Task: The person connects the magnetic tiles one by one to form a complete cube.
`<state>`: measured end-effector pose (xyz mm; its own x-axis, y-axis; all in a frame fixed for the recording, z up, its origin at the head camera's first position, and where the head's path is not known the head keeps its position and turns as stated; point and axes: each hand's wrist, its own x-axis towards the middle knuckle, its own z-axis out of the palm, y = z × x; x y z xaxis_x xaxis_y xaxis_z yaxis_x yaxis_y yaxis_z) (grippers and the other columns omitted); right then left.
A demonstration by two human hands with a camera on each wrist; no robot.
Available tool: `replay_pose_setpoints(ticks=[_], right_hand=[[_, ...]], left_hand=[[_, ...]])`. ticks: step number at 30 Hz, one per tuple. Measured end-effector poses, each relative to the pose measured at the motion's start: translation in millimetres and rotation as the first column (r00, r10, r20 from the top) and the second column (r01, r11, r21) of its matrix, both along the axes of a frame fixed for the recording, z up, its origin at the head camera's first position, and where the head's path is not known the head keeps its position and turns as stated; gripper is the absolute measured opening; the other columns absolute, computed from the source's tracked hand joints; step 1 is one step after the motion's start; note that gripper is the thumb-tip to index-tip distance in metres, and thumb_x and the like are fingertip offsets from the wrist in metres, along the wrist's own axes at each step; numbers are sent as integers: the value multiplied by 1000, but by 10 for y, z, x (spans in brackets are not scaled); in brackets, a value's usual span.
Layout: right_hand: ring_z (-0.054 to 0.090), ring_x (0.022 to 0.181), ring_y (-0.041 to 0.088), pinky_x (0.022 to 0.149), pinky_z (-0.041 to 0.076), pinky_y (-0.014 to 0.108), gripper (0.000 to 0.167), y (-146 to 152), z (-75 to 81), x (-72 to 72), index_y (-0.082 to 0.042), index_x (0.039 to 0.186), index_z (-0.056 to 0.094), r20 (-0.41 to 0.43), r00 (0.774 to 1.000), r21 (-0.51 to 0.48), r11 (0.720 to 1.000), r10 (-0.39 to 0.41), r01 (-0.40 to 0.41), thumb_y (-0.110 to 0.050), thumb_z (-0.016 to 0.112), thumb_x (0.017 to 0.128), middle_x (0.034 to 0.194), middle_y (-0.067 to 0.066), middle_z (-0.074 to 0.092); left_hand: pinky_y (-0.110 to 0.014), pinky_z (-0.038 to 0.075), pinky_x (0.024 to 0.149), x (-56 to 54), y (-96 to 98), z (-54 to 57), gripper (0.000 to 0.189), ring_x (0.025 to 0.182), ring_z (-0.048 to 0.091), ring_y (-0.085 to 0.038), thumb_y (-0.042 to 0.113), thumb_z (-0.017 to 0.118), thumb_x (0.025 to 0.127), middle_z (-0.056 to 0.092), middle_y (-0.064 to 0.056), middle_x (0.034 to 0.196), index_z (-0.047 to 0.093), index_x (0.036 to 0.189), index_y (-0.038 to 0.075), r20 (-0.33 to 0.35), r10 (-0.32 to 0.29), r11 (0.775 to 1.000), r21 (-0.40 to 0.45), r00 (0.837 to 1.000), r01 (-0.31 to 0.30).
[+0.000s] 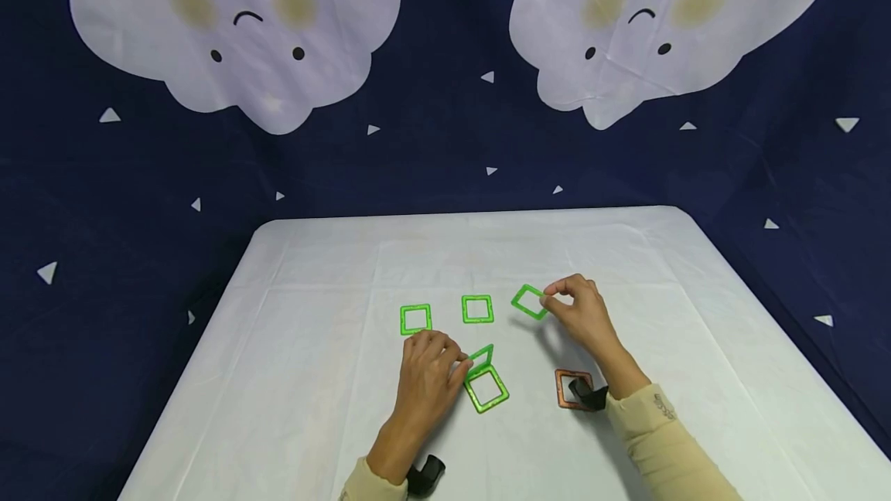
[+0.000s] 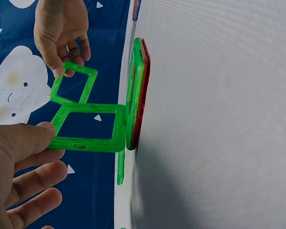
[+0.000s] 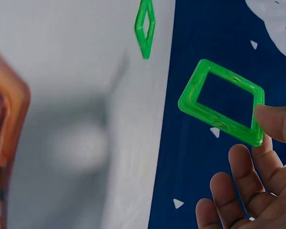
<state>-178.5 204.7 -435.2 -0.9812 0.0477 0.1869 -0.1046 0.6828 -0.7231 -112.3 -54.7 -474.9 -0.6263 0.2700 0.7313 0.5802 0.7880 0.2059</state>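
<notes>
My left hand [image 1: 455, 367] pinches the free edge of a green square tile [image 1: 481, 359] that stands tilted up, hinged on a second green tile [image 1: 487, 390] lying flat on the white table [image 1: 313, 377]. In the left wrist view my thumb [image 2: 35, 137] presses on that raised tile [image 2: 88, 143]. My right hand [image 1: 551, 297] pinches another green square tile [image 1: 529, 301] by one corner and holds it tilted above the table; the right wrist view shows this tile [image 3: 214, 119] at my fingertips [image 3: 271, 121].
Two more green square tiles [image 1: 415, 318] [image 1: 477, 308] lie flat beyond my left hand. An orange-brown square tile [image 1: 572, 389] lies by my right wrist. A dark blue cloud-print backdrop [image 1: 445, 138] hangs behind the table.
</notes>
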Motion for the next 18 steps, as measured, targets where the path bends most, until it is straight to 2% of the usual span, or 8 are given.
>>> replay_pose_setpoints(ticks=[9,13,18], right_hand=[[47,104,25,88,37,43,16,-98,22,214,-7,94,67,9,999,-35,999,-41,41,-19,66,84,105,12,61],[47,101,24,85,37,40,16,-188,-11,345,-6,93,68,-3,996,-55,995,-87,87,-18,67,83,102,11,61],[48,98,22,83,37,36,14,-309,-66,508,-7,90,69,23,990,-77,987,-142,144,-19,68,82,99,10,62]], left_hand=[[-38,41,83,14,5,12,13,87,57,-19,25,77,75,61,5,78,68,70,18,31,4,1000,9,999,-4],[-39,41,84,7,7,2,12,87,57,-20,23,78,74,60,4,77,68,70,18,16,-2,1000,26,1000,2],[-39,41,83,8,6,0,12,87,57,-20,23,78,74,61,4,77,68,70,17,28,0,1000,30,1000,-1]])
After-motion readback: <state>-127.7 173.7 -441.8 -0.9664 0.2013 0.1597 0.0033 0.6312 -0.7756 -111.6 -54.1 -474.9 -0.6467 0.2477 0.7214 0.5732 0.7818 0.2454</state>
